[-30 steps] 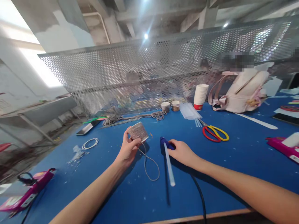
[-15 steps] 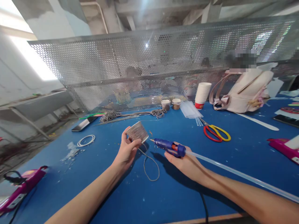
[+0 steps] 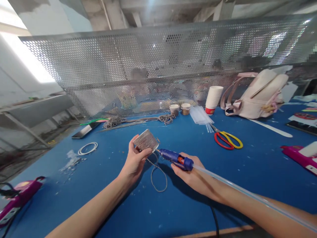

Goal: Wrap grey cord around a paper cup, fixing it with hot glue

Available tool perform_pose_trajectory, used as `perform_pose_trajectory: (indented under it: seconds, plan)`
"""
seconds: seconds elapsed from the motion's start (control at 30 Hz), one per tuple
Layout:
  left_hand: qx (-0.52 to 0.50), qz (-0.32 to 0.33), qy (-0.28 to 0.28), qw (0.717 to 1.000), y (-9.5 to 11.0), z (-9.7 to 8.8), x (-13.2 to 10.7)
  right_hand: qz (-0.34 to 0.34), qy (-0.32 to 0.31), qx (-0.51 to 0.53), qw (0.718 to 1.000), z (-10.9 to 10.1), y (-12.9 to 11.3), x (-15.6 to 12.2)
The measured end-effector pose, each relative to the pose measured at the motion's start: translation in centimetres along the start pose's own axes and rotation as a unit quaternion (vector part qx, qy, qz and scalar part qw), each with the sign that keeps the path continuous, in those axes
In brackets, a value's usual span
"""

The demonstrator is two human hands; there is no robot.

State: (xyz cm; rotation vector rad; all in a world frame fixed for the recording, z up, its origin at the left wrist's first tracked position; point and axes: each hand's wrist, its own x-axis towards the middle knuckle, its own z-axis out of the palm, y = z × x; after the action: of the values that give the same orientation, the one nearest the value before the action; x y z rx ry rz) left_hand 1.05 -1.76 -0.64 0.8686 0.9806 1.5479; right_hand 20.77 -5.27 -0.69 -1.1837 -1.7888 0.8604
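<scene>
My left hand (image 3: 135, 162) grips a paper cup wrapped in grey cord (image 3: 146, 140), tilted on its side above the table. A loose loop of the grey cord (image 3: 166, 185) hangs from the cup toward the blue tabletop. In my right hand (image 3: 192, 173) is a blue hot glue gun (image 3: 174, 157), its nozzle at the cup's lower right edge; whether it touches I cannot tell. A long clear glue stick (image 3: 230, 183) sticks out of the gun's back and runs over my right forearm.
Scissors with red and yellow handles (image 3: 228, 139) lie to the right, beside clear glue sticks in a bag (image 3: 200, 115). Behind are stacked paper cups (image 3: 214, 99), two cord-wrapped cups (image 3: 185, 109), grey cord bundles (image 3: 115, 122) and a backpack (image 3: 262, 96). Magenta power strips (image 3: 23, 198) flank the table.
The glue gun has moved left, bringing its nozzle from a small gap to the cup's edge. My left hand still holds the cup at nearly the same tilt.
</scene>
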Motion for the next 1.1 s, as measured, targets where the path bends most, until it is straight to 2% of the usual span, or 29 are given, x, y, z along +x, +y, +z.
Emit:
perform_pose_trajectory:
  seconds: [0.27,0.43,0.6,0.8,1.0,1.1]
  plan:
    - [-0.002,0.007,0.006,1.000,-0.06,0.30,-0.17,-0.067,0.001,-0.027,0.997,0.44,0.53,-0.04]
    - [-0.007,0.007,0.013,1.000,0.03,0.47,-0.23,-0.071,0.026,-0.041,0.996,0.40,0.66,-0.05]
    - [-0.009,0.011,0.011,1.000,-0.01,0.46,-0.27,-0.104,0.017,-0.058,0.993,0.64,0.84,-0.06]
    - [-0.001,0.011,0.006,1.000,-0.09,0.34,-0.20,-0.104,0.036,-0.073,0.991,0.39,0.74,-0.02]
    - [-0.006,0.008,0.012,1.000,0.02,0.53,-0.29,-0.140,0.025,-0.061,0.988,0.69,0.91,-0.20]
    - [-0.010,0.006,0.014,1.000,0.05,0.51,-0.25,-0.120,0.033,-0.060,0.990,0.36,0.82,-0.10]
